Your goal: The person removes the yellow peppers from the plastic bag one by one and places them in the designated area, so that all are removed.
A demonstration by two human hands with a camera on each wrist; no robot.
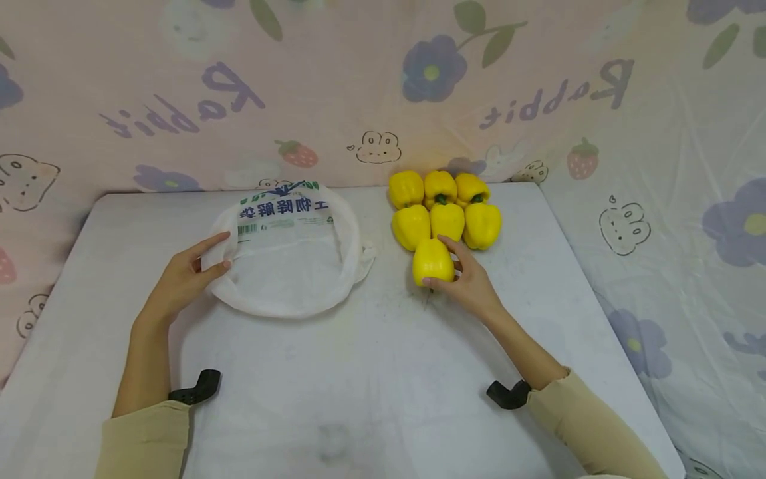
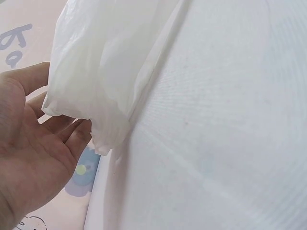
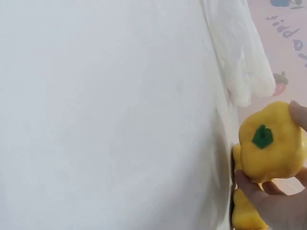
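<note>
A white plastic bag [image 1: 351, 253] with green and dark printing stands on the table, its mouth spread wide and round. At its left side my left hand [image 1: 173, 283] holds the rim, thumb and forefinger apart on it; the bag hides some fingertips in the left wrist view. My right hand [image 1: 475, 286] grips a yellow bell pepper [image 1: 433, 259] between thumb and fingers. Its green stem end [image 3: 263, 136] faces the right wrist camera. Just behind it, several more yellow bell peppers [image 1: 410, 226] sit together in two rows.
The white table [image 1: 359, 399] carries everything and ends at a patterned cloth [image 1: 335, 86] hung behind it and to the right. A black curved piece [image 1: 203, 386] is on the left wrist, another [image 1: 507, 394] on the right.
</note>
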